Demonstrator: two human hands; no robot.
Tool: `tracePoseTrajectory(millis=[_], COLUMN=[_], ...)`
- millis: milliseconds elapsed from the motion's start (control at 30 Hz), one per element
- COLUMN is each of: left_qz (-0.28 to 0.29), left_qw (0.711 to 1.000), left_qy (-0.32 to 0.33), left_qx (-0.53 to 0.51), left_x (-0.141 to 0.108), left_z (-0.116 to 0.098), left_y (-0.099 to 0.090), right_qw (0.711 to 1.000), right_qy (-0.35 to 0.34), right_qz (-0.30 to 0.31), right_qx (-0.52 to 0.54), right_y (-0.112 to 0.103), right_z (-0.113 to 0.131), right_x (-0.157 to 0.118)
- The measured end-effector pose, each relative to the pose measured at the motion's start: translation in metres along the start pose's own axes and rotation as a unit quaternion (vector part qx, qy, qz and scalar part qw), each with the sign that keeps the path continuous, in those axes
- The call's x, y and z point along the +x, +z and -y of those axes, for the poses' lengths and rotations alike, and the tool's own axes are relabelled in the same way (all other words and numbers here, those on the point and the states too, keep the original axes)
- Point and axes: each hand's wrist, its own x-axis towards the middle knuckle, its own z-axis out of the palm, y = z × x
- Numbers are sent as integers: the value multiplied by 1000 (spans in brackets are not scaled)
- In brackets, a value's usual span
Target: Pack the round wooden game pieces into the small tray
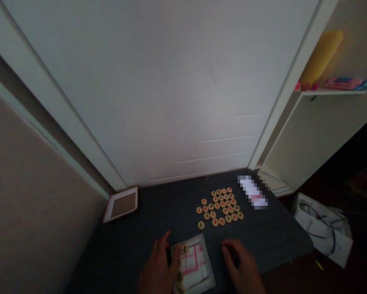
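A shallow white box (199,272) with pink lines on its inner surface lies near the table's front edge. Inside, a round wooden xiangqi piece (184,248) sits at the far left corner, and more pieces (180,289) show along the left side. My left hand (159,265) is at the box's left edge, thumb over the edge and fingers apart from it. To the right of the box, my right hand (242,267) hovers with thumb and index finger brought together; anything between them is hidden. Beyond the box lie rows of xiangqi pieces (222,203) with red and black characters.
On the dark table (159,212), a light-rimmed tray or lid (136,201) with a brown inside lies at the back left. A blurred white and pink item (252,192) is at the back right. A white panel (171,90) rises behind. Cables lie over a white box (323,228) at right.
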Motion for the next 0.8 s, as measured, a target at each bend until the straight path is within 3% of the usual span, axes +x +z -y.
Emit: tracePoseTrajectory(millis=[133,233,300,400,500,633,800], left_qz=[-46,-15,21,44,57,55,46], left_qw=[985,947,929,927,930,938,944], left_qy=[168,318,368,372,362,343,327], left_qx=[-18,-39,-33,-23,-17,-9,-9], left_x=[33,76,111,161,194,214,225], left_z=[-40,-87,-117,-152,-170,-174,-172], left_y=[-14,-12,-1,26,53,73,77], right_qw=[999,999,999,999,997,997,993], right_qy=[25,28,27,32,44,53,70], right_qz=[-21,-23,-24,-29,-41,-40,-81], right_qx=[7,15,22,31,39,46,51], right_y=[-10,-15,-17,-19,-20,-18,-7], right_z=[-18,-25,-28,-31,-34,-44,-55], right_x=[7,15,20,25,25,24,23])
